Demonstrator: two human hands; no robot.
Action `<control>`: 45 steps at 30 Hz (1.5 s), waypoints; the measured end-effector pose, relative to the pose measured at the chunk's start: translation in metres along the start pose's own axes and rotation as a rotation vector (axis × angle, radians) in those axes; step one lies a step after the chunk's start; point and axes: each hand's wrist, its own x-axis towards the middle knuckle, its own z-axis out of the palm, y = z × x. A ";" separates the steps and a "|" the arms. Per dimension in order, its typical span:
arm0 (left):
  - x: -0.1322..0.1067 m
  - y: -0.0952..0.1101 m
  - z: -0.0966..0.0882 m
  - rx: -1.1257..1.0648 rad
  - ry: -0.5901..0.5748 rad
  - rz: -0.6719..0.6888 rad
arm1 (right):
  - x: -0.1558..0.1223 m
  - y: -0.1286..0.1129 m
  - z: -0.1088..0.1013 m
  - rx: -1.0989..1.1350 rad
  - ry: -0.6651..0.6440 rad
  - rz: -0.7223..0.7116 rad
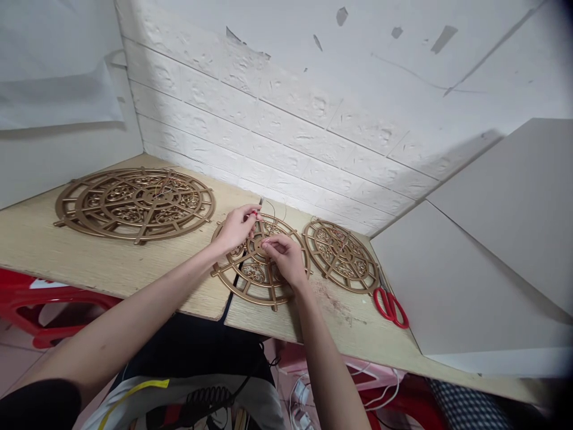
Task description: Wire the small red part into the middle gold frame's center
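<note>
- Centrally, a round bronze-coloured openwork panel [254,273] with scrollwork and spokes is laid flat on a pale plywood table [111,263], across a dark seam [230,300].
- The left hand [237,228] is held above the far left part of this panel, its fingers curled nearly closed; a small red piece [255,213] is gripped at the fingertips, mostly covered, so its kind cannot be told.
- The right hand [286,257] is placed over the panel near its hub, with thumb and fingertips brought together; a thin dark wire [273,218] is pinched there, its free length looped upward between the hands.
- To the left, overlapping bronze-coloured openwork discs [150,197] are stacked, with thin wires seen over their middle.
- To the right, just beside the central panel, more bronze-coloured openwork discs [342,251] are set down.
- Scissors with red looped handles [391,307] are left by the near right edge of that group.
- The table is backed by a white brick-patterned wall [268,113].
- Below, a red plastic stool [58,294] is partly hidden by the tabletop, and a yellow strip [134,391] and a black coiled cord [210,395] are seen near the lap.
</note>
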 end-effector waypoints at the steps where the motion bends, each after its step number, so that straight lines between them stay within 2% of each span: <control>1: 0.001 -0.002 0.000 -0.029 0.007 0.005 | 0.000 0.000 0.001 0.046 0.013 0.031; 4: 0.000 0.000 0.001 -0.102 0.025 0.011 | 0.001 -0.002 0.002 0.142 0.050 0.092; 7: -0.003 0.009 0.003 -0.196 0.030 -0.073 | 0.001 -0.005 0.003 0.209 0.074 0.121; 11: -0.006 0.018 0.003 -0.267 0.030 -0.162 | 0.001 -0.007 0.006 0.297 0.025 0.163; 17: 0.000 0.003 -0.003 -0.056 0.021 0.001 | 0.002 -0.005 0.013 0.303 0.006 0.201; 19: 0.001 0.000 -0.004 -0.004 -0.015 0.002 | 0.003 -0.004 0.013 0.309 0.025 0.202; 23: 0.001 0.008 -0.005 -0.044 -0.140 -0.066 | 0.005 -0.003 0.013 0.312 0.065 0.213; 25: 0.000 0.014 -0.007 -0.088 -0.165 -0.101 | 0.005 -0.003 0.013 0.307 0.074 0.214; 28: -0.004 0.019 -0.011 -0.195 -0.178 -0.209 | 0.005 -0.003 0.013 0.314 0.086 0.213; 32: -0.007 0.014 -0.014 -0.409 -0.127 -0.338 | 0.006 -0.004 0.014 0.316 0.090 0.210; 35: -0.007 0.011 -0.015 -0.480 -0.120 -0.359 | 0.006 -0.003 0.015 0.287 0.087 0.179; 39: -0.006 0.012 -0.019 -0.512 -0.187 -0.387 | 0.005 0.002 0.016 0.225 0.107 0.151; 45: -0.007 0.012 -0.019 -0.435 -0.210 -0.362 | 0.007 0.008 0.016 0.173 0.154 0.107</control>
